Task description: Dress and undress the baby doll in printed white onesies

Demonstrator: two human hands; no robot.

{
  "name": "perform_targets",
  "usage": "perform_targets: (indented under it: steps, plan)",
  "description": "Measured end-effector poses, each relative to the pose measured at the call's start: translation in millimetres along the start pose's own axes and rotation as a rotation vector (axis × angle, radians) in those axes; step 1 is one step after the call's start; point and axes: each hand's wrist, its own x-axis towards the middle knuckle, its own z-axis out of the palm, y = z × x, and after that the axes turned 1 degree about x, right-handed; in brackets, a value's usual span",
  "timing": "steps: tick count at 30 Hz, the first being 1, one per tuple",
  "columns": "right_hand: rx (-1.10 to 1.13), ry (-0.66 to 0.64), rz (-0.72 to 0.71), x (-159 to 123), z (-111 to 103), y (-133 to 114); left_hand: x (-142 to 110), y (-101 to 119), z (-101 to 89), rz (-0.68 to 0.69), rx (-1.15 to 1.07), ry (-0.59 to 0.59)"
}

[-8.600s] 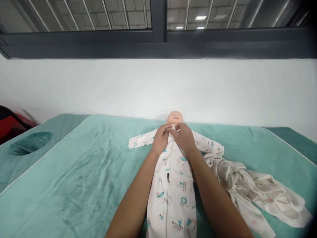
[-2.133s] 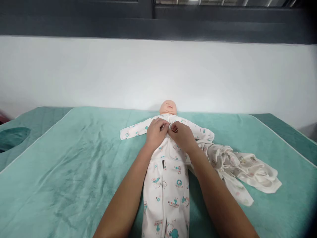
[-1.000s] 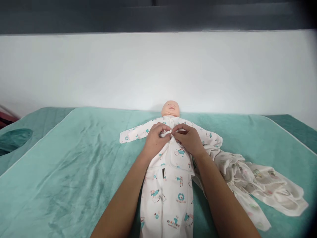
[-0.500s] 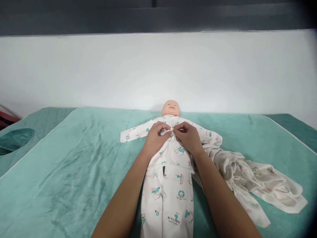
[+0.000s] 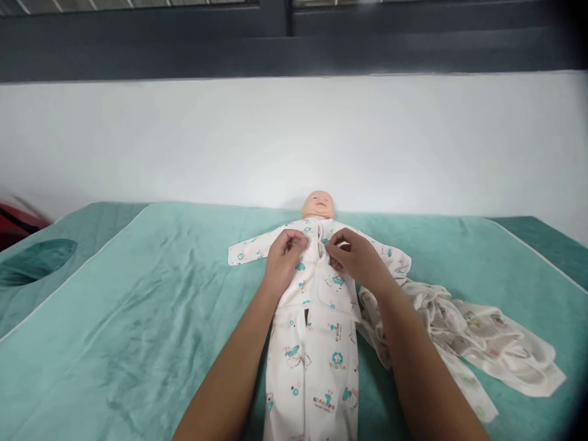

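A baby doll (image 5: 318, 205) lies on its back, dressed in a white printed baby jacket (image 5: 315, 285) and matching baby trousers (image 5: 328, 367). Both my hands are at the jacket's chest, one on each side of the front opening. My left hand (image 5: 285, 257) pinches the cloth of the left front with thumb and forefinger. My right hand (image 5: 353, 254) pinches the edge of the right front, and its lower fingers are curled. A small gap shows in the opening between the hands. The fastening itself is too small to make out.
A crumpled white printed cloth (image 5: 478, 337) lies to the right, partly under my right forearm. The green bed cover (image 5: 138, 318) has a face hole (image 5: 39, 260) at the left. A white wall (image 5: 206, 141) and a dark window frame (image 5: 184, 52) stand behind. Something red (image 5: 18, 226) shows at the left edge.
My hands, which met at the middle of the jacket's chest, have drawn apart, each to its own side. Earlier they were higher, near the collar. The view has tilted slightly up since half a second ago.
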Motion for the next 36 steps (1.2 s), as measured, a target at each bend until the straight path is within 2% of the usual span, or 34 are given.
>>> perform_targets:
  steps: [2, 5, 8, 11, 14, 19, 25, 31, 36]
  plan:
    - [-0.267, -0.067, -0.054, -12, -2, -12, -5, 4, -1.0, 0.007, 0.040, -0.047]
    - [-0.592, -0.107, -0.114, -26, 6, -20, -12, 6, -0.8, 0.017, 0.112, -0.109]
    - [-0.772, -0.106, -0.107, -31, 19, -20, -16, 4, 0.7, 0.057, 0.153, -0.112]
    - [-0.862, -0.104, -0.103, -31, 26, -18, -19, 1, 1.0, 0.095, 0.177, -0.099]
    - [-0.855, -0.130, -0.111, -30, 22, -19, -25, -2, -1.3, 0.134, 0.188, -0.098]
    - [-0.725, -0.179, -0.139, -29, 14, -15, -37, -7, -7.4, 0.269, 0.207, -0.137]
    - [-0.620, -0.063, -0.246, -33, 21, 5, -37, -12, -8.6, 0.308, 0.254, -0.145]
    - [-0.480, 0.031, -0.358, -47, 22, 20, -38, -8, -8.3, 0.321, 0.307, -0.179]
    - [-0.463, 0.039, -0.383, -56, 19, 23, -39, -5, -9.4, 0.299, 0.337, -0.215]
